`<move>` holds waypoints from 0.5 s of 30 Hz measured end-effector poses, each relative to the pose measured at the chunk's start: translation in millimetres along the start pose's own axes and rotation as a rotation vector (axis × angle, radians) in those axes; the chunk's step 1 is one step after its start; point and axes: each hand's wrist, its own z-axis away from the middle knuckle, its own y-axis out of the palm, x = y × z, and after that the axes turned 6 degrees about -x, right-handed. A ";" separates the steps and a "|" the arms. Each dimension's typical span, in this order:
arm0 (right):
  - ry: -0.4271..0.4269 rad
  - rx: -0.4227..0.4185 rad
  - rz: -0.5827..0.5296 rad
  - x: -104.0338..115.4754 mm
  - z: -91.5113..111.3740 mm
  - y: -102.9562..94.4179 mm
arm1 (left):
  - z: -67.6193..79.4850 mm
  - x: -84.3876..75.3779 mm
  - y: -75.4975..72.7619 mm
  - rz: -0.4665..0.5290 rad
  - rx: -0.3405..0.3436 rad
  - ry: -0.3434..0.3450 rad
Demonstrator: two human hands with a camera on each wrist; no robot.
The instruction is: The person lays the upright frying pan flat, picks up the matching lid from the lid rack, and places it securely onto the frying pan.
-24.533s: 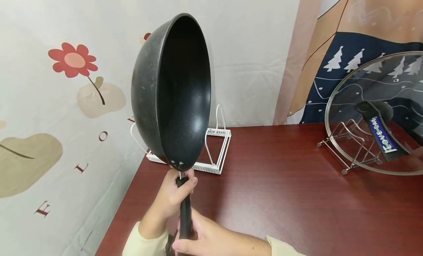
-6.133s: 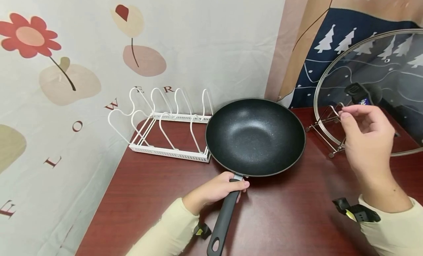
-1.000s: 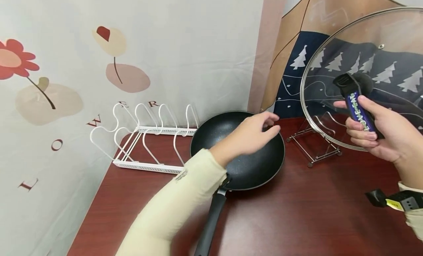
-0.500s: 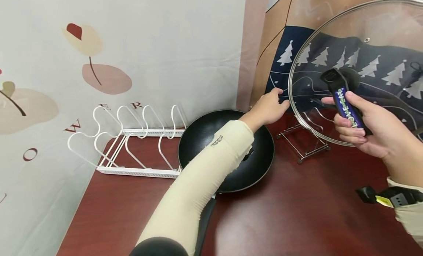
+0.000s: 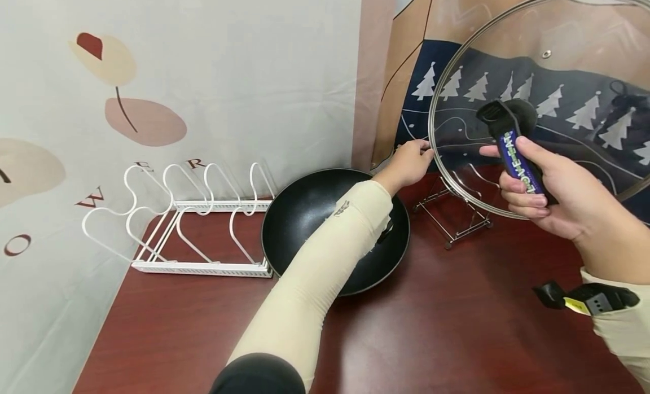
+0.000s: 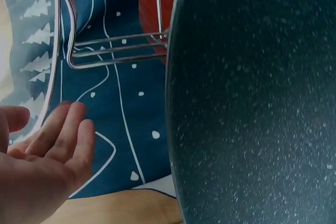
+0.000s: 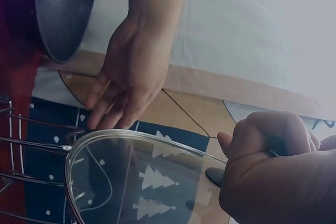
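A clear glass pan lid [image 5: 563, 38] with a metal rim tilts upright at the right of the head view. My right hand [image 5: 566, 188] grips its black handle [image 5: 518, 162], which bears a blue label. My left hand [image 5: 406, 162] reaches across to the lid's near rim. In the left wrist view the left hand's fingers [image 6: 68, 135] are fairly straight, with the thumb apart from them and the rim between. Whether they press the rim is unclear. Under my left forearm lies a black wok [image 5: 299, 213], its handle hidden by the sleeve.
A wire lid stand [image 5: 452, 222] is under the lid; contact between them cannot be told. To the wok's left stands a white pan rack [image 5: 203, 268] with several loops. Patterned cloth [image 5: 279, 72] hangs behind the red-brown table [image 5: 406, 337]. A dark rounded thing [image 5: 259, 377] shows at the bottom edge.
Much earlier both hands held the wok up; later it lay on the table. My right hand then took the lid's handle and raised the lid. Within the last second my left hand moved rightward to the rim.
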 end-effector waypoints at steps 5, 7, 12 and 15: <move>-0.005 0.002 -0.022 2.4 1.9 3.0 | 2.9 -3.3 0.3 0.191 -0.042 -0.045; -0.004 0.013 -0.029 4.5 2.8 4.6 | 4.2 -5.2 -1.2 0.220 -0.078 -0.052; -0.012 0.021 -0.002 10.2 5.8 11.1 | 7.5 -5.9 -8.4 0.238 -0.115 -0.045; -0.006 0.022 0.023 11.7 5.8 16.6 | 9.3 -1.6 -14.7 0.257 -0.110 -0.041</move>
